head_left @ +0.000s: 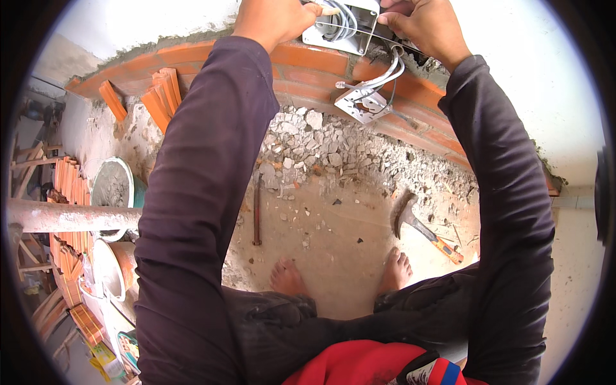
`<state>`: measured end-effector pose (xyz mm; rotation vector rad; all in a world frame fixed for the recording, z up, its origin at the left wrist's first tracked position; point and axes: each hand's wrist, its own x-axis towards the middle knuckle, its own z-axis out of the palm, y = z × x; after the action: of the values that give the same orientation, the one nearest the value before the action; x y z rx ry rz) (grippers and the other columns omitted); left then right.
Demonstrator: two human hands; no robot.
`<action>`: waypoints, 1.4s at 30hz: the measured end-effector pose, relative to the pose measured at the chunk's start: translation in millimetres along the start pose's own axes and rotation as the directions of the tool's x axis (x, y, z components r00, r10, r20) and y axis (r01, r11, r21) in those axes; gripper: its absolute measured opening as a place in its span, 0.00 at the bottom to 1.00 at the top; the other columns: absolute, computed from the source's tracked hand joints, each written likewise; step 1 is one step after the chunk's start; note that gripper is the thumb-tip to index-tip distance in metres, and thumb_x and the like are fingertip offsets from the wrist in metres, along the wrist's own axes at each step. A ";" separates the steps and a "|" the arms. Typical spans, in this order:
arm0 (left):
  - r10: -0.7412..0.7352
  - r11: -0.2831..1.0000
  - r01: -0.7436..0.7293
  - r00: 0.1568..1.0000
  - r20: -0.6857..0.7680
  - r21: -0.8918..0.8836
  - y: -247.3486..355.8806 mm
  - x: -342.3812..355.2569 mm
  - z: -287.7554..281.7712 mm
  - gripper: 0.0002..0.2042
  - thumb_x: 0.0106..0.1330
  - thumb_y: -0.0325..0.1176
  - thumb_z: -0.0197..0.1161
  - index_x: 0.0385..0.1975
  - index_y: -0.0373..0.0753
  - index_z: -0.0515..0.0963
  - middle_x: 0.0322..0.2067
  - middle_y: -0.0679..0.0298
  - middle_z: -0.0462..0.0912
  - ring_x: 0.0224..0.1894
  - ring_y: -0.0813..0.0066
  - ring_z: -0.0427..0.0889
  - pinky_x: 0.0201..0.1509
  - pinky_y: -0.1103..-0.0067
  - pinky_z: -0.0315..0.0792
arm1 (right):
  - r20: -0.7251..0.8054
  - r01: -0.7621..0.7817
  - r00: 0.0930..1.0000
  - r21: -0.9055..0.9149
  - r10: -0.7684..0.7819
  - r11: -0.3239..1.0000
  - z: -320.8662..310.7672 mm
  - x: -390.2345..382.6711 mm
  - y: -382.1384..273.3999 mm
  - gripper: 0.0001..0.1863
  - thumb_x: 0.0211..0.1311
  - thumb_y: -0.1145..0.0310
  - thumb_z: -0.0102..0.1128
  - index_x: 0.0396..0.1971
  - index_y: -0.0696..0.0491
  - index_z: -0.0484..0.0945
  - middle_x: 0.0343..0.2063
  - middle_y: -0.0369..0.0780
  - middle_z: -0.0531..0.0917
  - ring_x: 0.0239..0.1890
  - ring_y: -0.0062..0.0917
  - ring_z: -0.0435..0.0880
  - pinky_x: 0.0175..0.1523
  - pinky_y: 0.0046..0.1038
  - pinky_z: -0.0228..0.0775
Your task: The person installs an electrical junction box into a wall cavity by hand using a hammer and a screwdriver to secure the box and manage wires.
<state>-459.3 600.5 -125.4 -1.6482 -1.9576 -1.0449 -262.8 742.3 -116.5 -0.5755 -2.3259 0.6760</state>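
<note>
Rubble all over the floor (333, 256), brick ledge (314, 59) below a white wall (532, 70). White box (351, 45) sits at the ledge, left hand (276, 19) and right hand (435, 27) curled around it, can't tell what's actually gripped.

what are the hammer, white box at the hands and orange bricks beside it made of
Hammer: likely a steel head, dark and dull; the orange-and-black grip suggests rubber or plastic. White box: probably smooth plastic, judging by its even colour and thin edges, though painted metal is possible. Orange bricks: seemingly matte fired clay, from their colour and block shape.
</note>
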 end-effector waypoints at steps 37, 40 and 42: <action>-0.025 0.999 0.022 0.994 0.108 0.024 4.3 6.1 -9.7 0.17 0.47 0.36 0.81 0.28 0.29 0.85 0.26 0.47 0.85 0.28 0.54 0.84 0.37 0.67 0.77 | 0.062 0.050 0.997 0.006 -0.051 0.999 3.4 3.0 -1.0 0.09 0.54 0.85 0.66 0.36 0.63 0.87 0.27 0.40 0.89 0.29 0.20 0.86 0.37 0.24 0.79; -0.040 0.999 0.035 0.990 0.136 0.040 1.9 10.2 -8.5 0.17 0.47 0.36 0.81 0.28 0.29 0.85 0.25 0.47 0.84 0.27 0.56 0.83 0.35 0.67 0.76 | 0.034 0.065 0.997 0.010 -0.065 0.998 0.8 2.4 -0.4 0.09 0.54 0.84 0.67 0.36 0.62 0.87 0.27 0.41 0.89 0.29 0.21 0.86 0.37 0.24 0.79; -0.059 0.996 0.049 0.988 0.145 0.072 -1.6 8.9 -12.2 0.17 0.47 0.36 0.82 0.28 0.29 0.85 0.25 0.47 0.84 0.26 0.57 0.83 0.34 0.68 0.76 | 0.050 0.061 0.997 0.007 -0.061 0.998 5.4 3.9 -2.8 0.09 0.54 0.84 0.68 0.37 0.62 0.87 0.27 0.41 0.89 0.29 0.22 0.86 0.37 0.25 0.79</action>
<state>-465.1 597.4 -111.7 -1.6866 -2.1178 -0.8869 -269.8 740.6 -116.7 -0.4881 -2.3770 0.6748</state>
